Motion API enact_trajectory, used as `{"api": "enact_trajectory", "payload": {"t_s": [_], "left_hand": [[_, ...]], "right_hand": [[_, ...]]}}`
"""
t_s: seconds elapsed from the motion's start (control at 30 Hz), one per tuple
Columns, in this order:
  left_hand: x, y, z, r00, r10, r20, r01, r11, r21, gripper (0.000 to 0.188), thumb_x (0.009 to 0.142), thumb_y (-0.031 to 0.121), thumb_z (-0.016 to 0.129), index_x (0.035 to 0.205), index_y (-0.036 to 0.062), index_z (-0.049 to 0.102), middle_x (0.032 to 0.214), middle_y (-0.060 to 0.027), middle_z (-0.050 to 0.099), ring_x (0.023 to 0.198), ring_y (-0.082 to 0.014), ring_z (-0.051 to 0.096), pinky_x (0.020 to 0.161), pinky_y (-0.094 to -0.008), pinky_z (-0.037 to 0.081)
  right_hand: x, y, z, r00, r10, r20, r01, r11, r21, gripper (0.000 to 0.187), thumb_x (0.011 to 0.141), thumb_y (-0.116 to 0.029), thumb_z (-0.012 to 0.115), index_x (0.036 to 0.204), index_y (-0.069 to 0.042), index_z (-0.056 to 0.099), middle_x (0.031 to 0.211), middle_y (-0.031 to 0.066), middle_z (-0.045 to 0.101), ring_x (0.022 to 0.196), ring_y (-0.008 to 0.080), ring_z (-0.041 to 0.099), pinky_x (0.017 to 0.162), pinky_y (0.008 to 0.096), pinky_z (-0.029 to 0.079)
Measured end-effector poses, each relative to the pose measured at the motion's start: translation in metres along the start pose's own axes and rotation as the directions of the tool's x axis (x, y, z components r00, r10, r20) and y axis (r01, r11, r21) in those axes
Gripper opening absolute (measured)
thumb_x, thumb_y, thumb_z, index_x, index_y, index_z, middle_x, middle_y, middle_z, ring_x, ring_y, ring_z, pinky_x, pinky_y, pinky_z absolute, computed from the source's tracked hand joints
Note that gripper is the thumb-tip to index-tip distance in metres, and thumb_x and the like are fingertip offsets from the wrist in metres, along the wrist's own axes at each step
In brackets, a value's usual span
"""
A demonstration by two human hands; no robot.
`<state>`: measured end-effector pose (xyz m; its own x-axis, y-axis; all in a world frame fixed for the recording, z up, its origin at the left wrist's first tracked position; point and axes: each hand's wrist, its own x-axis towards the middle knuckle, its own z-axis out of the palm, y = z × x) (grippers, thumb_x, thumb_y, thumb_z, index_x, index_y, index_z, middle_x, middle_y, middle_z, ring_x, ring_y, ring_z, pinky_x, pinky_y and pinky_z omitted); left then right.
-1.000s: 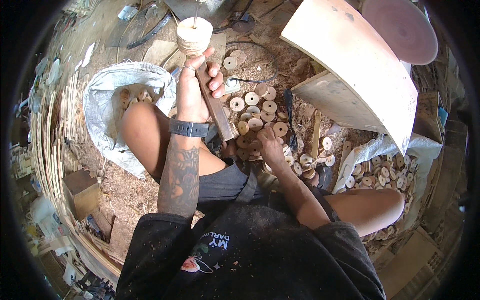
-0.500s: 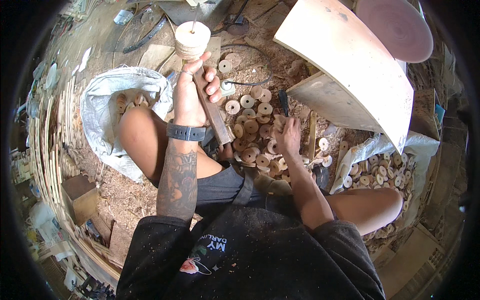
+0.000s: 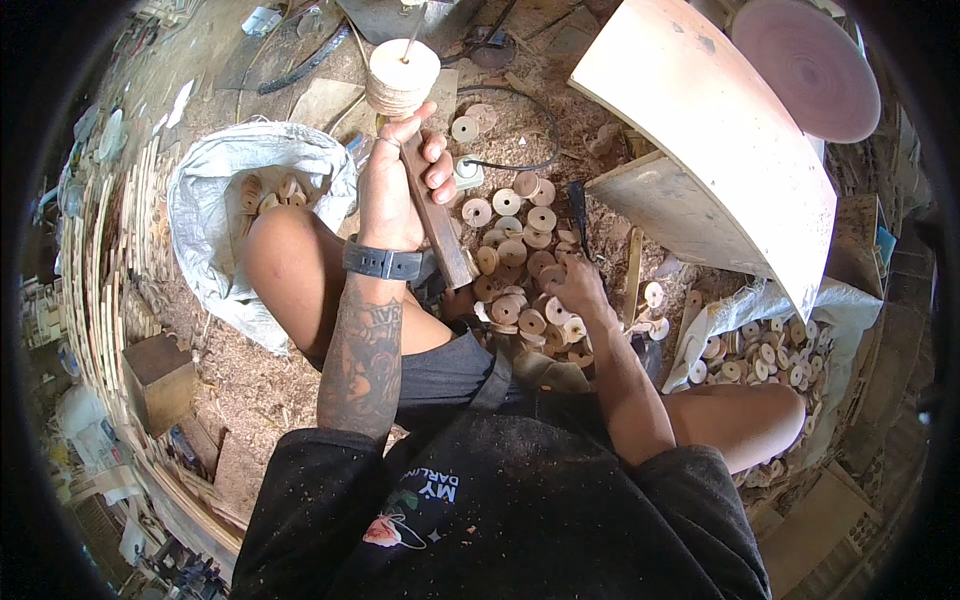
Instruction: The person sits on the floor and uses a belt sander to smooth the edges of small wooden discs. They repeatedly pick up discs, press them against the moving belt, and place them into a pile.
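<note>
My left hand (image 3: 395, 200) is closed around a brown wooden handle (image 3: 436, 225), held upright at a slant. Above its fingers, a thin metal rod (image 3: 412, 40) passes through a stack of pale round wooden discs (image 3: 402, 75). My right hand (image 3: 580, 287) reaches down to a loose pile of wooden discs (image 3: 510, 252) between my legs, each with a hole in its centre. Its fingers are curled onto discs at the pile's right side; the fingertips are partly hidden, so how many they grip does not show.
At my left knee stands an open white sack (image 3: 215, 270) with some discs inside. Another sack (image 3: 700, 330), full of discs, lies at right. A large curved board (image 3: 720, 130) and a round reddish disc (image 3: 805, 68) stand at far right. A black cable (image 3: 555, 125) loops beyond the pile.
My right hand has come slightly nearer to me and lower over the pile, its fingers curling down among the discs. My left hand keeps the handle and stack raised. The whole view has shifted a little.
</note>
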<state>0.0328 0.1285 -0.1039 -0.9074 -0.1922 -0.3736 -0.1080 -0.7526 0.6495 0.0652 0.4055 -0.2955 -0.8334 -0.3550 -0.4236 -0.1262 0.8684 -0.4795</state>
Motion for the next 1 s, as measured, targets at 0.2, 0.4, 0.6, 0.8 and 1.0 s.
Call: {"api": "enact_trajectory", "payload": {"t_s": [0.2, 0.4, 0.6, 0.8, 1.0], "left_hand": [[-0.001, 0.003, -0.008, 1.000, 0.018, 0.003, -0.018, 1.000, 0.009, 0.035, 0.092, 0.027, 0.054, 0.120, 0.0076, 0.051, 0.073, 0.0018, 0.043, 0.052, -0.0085, 0.040, 0.043, -0.0232, 0.034], [0.002, 0.007, -0.017, 0.999, 0.033, 0.030, -0.034, 0.999, 0.016, 0.036, 0.090, 0.029, 0.056, 0.119, 0.0089, 0.050, 0.073, 0.0017, 0.044, 0.053, -0.0096, 0.042, 0.045, -0.0247, 0.035], [0.001, 0.003, -0.009, 0.998, 0.052, 0.024, -0.052, 0.999, 0.005, 0.034, 0.093, 0.025, 0.052, 0.121, 0.0051, 0.051, 0.074, 0.0012, 0.043, 0.052, -0.0084, 0.039, 0.042, -0.0223, 0.035], [0.004, -0.004, 0.000, 0.999, 0.013, 0.045, -0.015, 0.998, 0.054, 0.036, 0.093, 0.027, 0.052, 0.124, 0.0074, 0.050, 0.073, 0.0020, 0.042, 0.053, -0.0084, 0.040, 0.044, -0.0235, 0.035], [0.004, -0.014, 0.009, 0.998, -0.046, 0.049, 0.039, 0.990, 0.133, 0.032, 0.092, 0.030, 0.054, 0.118, 0.0117, 0.049, 0.074, 0.0010, 0.045, 0.053, -0.0101, 0.044, 0.046, -0.0261, 0.037]], "right_hand": [[-0.001, -0.019, -0.022, 0.998, 0.025, 0.057, -0.033, 0.988, 0.153, 0.052, 0.073, -0.029, 0.077, 0.112, 0.001, 0.057, 0.102, 0.0212, 0.066, 0.096, 0.0339, 0.065, 0.082, 0.0421, 0.053], [0.022, -0.009, -0.058, 0.968, 0.221, -0.119, -0.049, 0.631, 0.774, 0.048, 0.081, -0.032, 0.074, 0.111, 0.003, 0.062, 0.099, 0.0105, 0.068, 0.089, 0.0172, 0.064, 0.080, 0.0324, 0.051], [0.005, 0.022, -0.067, 0.951, -0.127, 0.283, -0.104, 0.729, 0.677, 0.043, 0.084, -0.031, 0.073, 0.114, -0.003, 0.064, 0.098, 0.0090, 0.069, 0.089, 0.0117, 0.062, 0.076, 0.0268, 0.051], [-0.037, 0.033, -0.021, 0.900, -0.080, 0.429, -0.059, 0.952, 0.299, 0.055, 0.070, -0.043, 0.081, 0.107, -0.004, 0.069, 0.096, 0.0177, 0.070, 0.088, 0.0259, 0.067, 0.079, 0.0371, 0.052], [-0.047, 0.015, -0.007, 0.977, -0.172, 0.123, 0.152, 0.976, 0.158, 0.052, 0.068, -0.034, 0.080, 0.107, -0.003, 0.065, 0.102, 0.0180, 0.065, 0.096, 0.0282, 0.063, 0.084, 0.0366, 0.049]]}}
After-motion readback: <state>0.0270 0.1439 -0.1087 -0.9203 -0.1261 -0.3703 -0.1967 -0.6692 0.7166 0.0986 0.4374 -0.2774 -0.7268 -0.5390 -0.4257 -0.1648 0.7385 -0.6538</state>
